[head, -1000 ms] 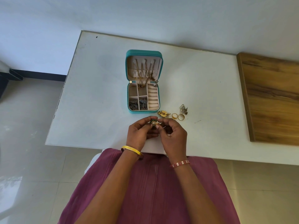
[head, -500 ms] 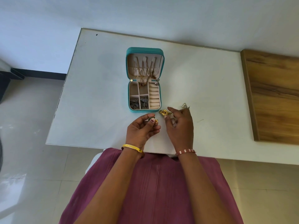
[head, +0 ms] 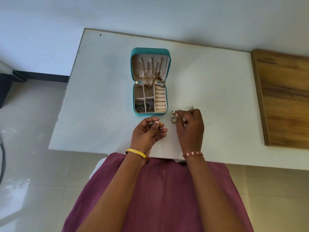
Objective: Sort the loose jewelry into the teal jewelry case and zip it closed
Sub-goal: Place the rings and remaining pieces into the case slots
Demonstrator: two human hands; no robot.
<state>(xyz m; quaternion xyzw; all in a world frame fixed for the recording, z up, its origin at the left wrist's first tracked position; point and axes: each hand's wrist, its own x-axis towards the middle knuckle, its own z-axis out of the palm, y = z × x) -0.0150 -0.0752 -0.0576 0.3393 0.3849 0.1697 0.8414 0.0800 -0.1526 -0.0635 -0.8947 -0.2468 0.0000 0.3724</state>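
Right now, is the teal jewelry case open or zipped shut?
Open. The teal jewelry case lies flat with its lid folded back, necklaces hanging inside it, and the tray compartments exposed.

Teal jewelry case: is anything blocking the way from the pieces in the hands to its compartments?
Nothing visible does. The teal jewelry case lies open, lid back, bare white table between it and both hands. The left hand pinches a small gold piece; the right hand pinches a gold earring.
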